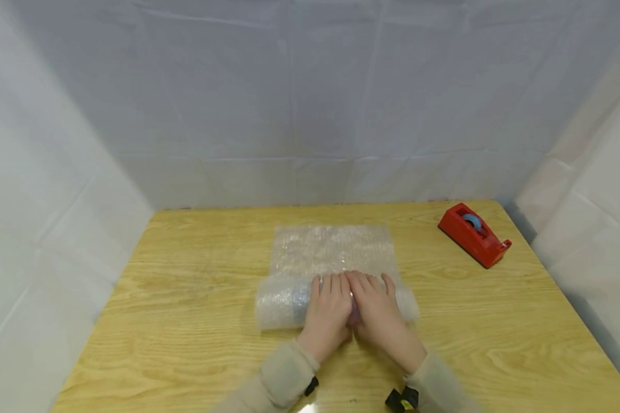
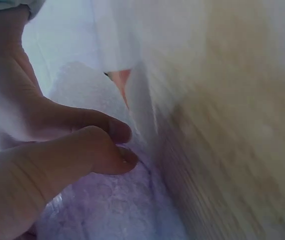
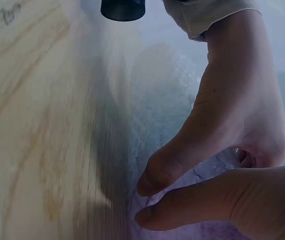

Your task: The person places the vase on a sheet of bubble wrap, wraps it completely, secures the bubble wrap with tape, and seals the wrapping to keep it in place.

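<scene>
A sheet of clear bubble wrap [image 1: 336, 246] lies on the table, its near end rolled into a thick cylinder [image 1: 276, 304]. Something bluish and purplish shows through the layers; its kind is hidden. My left hand [image 1: 329, 310] grips the roll at its middle, fingers over the top. Right beside it, my right hand [image 1: 379, 310] holds the same roll in the same way. In the left wrist view both thumbs [image 2: 102, 152] press side by side on the near face of the roll, close to the table. The right wrist view also shows the thumbs [image 3: 182, 207] against the wrap.
A red tape dispenser [image 1: 470, 235] with a blue-cored roll of tape stands at the table's back right. The wooden table [image 1: 196, 287] is bordered by white sheeting [image 1: 289, 103] at the back and both sides.
</scene>
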The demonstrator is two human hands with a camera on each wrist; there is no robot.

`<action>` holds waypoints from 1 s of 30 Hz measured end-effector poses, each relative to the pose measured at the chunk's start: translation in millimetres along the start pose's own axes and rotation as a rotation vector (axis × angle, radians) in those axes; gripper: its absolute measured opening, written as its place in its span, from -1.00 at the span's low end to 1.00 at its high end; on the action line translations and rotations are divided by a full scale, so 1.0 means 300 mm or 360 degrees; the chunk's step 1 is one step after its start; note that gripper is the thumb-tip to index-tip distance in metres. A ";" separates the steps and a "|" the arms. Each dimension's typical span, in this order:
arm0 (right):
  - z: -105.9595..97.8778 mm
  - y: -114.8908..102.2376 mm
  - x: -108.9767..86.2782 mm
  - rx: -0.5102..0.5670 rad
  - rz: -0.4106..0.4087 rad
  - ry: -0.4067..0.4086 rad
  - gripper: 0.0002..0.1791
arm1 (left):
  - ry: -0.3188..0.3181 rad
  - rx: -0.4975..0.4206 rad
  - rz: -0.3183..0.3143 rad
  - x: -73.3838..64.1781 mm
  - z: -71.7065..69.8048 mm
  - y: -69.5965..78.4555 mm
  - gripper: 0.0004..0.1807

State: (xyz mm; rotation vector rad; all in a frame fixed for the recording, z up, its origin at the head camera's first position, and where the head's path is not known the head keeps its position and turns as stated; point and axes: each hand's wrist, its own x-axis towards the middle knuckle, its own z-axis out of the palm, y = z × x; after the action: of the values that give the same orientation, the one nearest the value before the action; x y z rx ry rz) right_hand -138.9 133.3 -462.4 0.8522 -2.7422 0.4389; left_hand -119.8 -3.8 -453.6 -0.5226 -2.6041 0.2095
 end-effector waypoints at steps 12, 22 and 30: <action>-0.032 -0.039 -0.049 0.0057 0.0047 -0.0137 -0.10 | -0.0086 -0.0080 0.0000 -0.042 -0.055 0.025 -0.11; -0.052 -0.039 -0.059 0.0142 0.0100 -0.0193 -0.02 | -0.0168 -0.0036 0.0059 -0.038 -0.077 0.031 -0.03; -0.048 -0.010 -0.036 0.0192 0.0058 -0.0195 -0.08 | -0.0121 -0.0039 0.0080 -0.029 -0.042 0.018 -0.10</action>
State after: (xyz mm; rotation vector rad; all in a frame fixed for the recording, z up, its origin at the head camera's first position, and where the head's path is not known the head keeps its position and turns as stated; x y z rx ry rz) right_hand -126.5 141.4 -451.8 0.8871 -2.8717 0.5831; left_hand -105.1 -1.6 -447.4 -0.6002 -2.6718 0.2185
